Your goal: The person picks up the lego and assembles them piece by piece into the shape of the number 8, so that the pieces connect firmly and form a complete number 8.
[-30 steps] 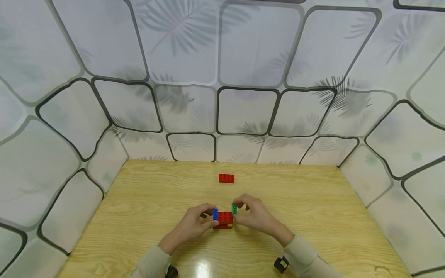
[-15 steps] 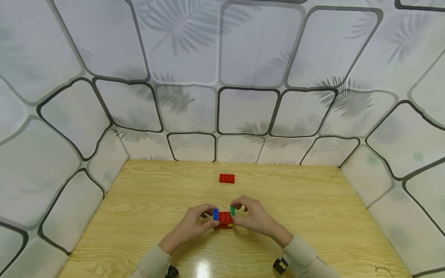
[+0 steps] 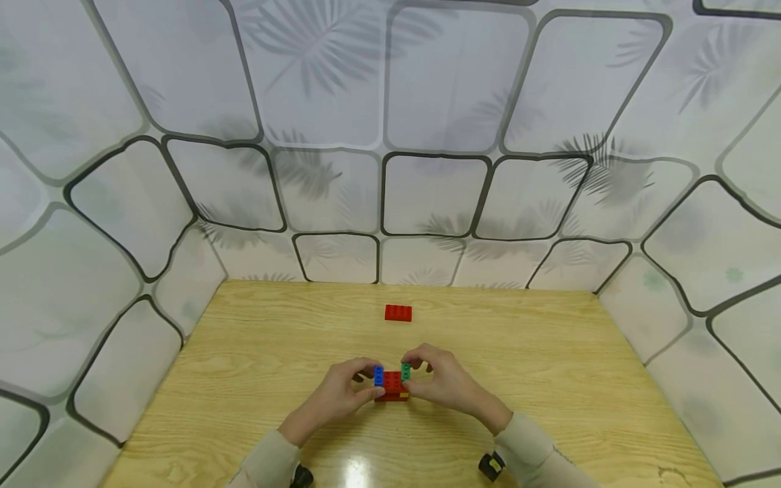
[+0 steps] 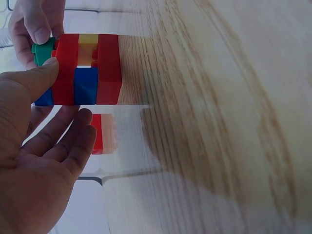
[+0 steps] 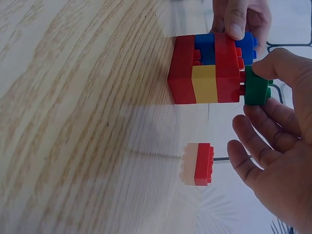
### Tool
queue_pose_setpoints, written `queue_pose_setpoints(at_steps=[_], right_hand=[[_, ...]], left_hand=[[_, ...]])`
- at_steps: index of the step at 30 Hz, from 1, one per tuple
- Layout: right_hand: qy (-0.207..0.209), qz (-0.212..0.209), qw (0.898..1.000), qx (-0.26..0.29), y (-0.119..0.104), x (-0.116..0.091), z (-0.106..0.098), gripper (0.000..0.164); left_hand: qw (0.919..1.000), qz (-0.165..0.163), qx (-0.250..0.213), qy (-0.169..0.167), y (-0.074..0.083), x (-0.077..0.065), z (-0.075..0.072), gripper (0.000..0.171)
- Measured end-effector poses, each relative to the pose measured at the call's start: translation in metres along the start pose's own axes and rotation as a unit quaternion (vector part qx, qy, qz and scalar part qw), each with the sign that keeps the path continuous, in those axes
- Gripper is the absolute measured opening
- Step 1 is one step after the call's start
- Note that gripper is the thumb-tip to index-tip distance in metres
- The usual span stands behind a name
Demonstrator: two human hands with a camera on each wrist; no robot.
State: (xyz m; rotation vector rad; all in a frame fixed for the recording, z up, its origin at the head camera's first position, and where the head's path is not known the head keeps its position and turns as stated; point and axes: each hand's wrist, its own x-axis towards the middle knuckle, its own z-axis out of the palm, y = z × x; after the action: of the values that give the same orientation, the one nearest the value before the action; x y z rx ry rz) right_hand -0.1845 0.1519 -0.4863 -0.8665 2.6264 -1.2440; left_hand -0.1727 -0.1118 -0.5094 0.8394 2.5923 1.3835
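A small stack of toy building bricks stands on the table. It has a red bottom brick (image 5: 181, 73), a yellow brick (image 5: 204, 84) and a blue brick (image 4: 86, 86) in the middle layer, and a red upper brick (image 5: 227, 80). Another blue brick (image 3: 378, 376) sits on top at the left end. My left hand (image 3: 338, 390) grips the stack there, thumb in front and fingers behind. Between thumb and fingers my right hand (image 3: 448, 383) pinches a green brick (image 5: 256, 87) over the right end. Red studs show in a narrow gap beneath the green brick.
A loose red brick (image 3: 398, 313) lies behind the stack on the wooden table (image 3: 274, 325). Patterned fabric walls (image 3: 427, 196) enclose the back and sides. A black wrist camera (image 3: 491, 466) shows under the right sleeve.
My right hand has brought the green brick left, from beside the stack's right end to over the upper red brick. My left hand and the stack have stayed in place.
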Motion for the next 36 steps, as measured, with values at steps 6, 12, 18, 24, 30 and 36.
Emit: queue_pose_setpoints(at_steps=[6,12,18,24,30,36], right_hand=[[-0.007,0.001,1.000,-0.007,-0.0007,0.0007,0.0005,0.035],[-0.011,-0.003,1.000,-0.008,-0.0003,0.0013,0.0011,0.036],[-0.016,0.004,1.000,-0.007,-0.0019,0.0016,0.0013,0.036],[-0.022,0.010,1.000,-0.007,-0.0010,0.0019,0.0014,0.036],[-0.025,0.010,1.000,-0.003,0.0006,0.0013,0.0006,0.036],[-0.027,0.009,1.000,0.006,0.0031,0.0005,-0.0001,0.037]], left_hand=[[1.0000,-0.002,-0.003,-0.001,0.0006,0.0000,-0.0003,0.041],[1.0000,-0.006,-0.003,0.000,0.0002,0.0001,-0.0005,0.041],[0.9999,-0.014,-0.004,-0.004,-0.0007,0.0003,-0.0003,0.041],[0.9999,-0.013,-0.005,-0.004,-0.0001,0.0009,-0.0007,0.041],[0.9999,-0.009,-0.006,-0.002,-0.0001,0.0008,-0.0005,0.040],[0.9999,-0.011,-0.007,-0.003,-0.0004,0.0008,-0.0004,0.041]])
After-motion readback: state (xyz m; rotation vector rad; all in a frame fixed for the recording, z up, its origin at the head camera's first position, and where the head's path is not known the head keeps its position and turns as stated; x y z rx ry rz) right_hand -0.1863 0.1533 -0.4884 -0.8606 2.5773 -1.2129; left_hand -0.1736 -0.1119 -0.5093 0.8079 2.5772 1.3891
